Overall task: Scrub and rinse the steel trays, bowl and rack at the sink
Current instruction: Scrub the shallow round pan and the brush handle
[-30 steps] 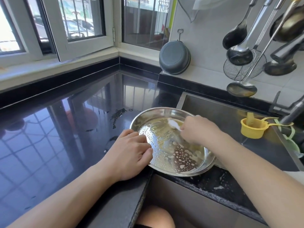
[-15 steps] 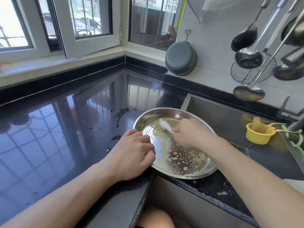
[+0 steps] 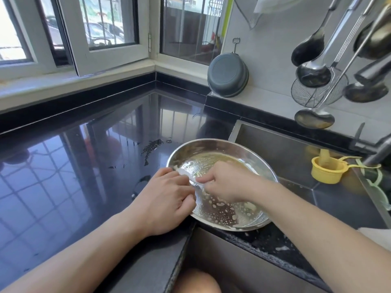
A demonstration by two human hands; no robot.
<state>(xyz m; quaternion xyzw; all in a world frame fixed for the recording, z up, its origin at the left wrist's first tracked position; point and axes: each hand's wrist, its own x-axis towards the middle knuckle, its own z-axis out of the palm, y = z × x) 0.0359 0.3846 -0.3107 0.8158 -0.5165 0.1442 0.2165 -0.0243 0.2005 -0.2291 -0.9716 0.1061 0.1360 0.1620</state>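
Note:
A round steel tray (image 3: 213, 149) with small perforations and soap foam lies on the black counter, its right part over the sink's edge. My left hand (image 3: 167, 197) grips the tray's near-left rim with curled fingers. My right hand (image 3: 226, 182) is inside the tray, fingers curled round a white scrubber (image 3: 186, 173) that sticks out to the left, close to my left hand's knuckles. Foam spots cover the tray's near part (image 3: 222, 212).
The steel sink (image 3: 285, 149) lies to the right with a yellow cup (image 3: 328, 172) on its ledge and a tap (image 3: 378, 151) at the far right. Ladles and a wire skimmer (image 3: 317, 92) hang above. A grey pan (image 3: 228, 75) hangs on the wall. Wet counter (image 3: 74, 166) stretches left.
My right hand has swept the scrubber leftward across the tray, from its middle toward the near-left rim beside my left hand. My left hand has kept its hold on the rim.

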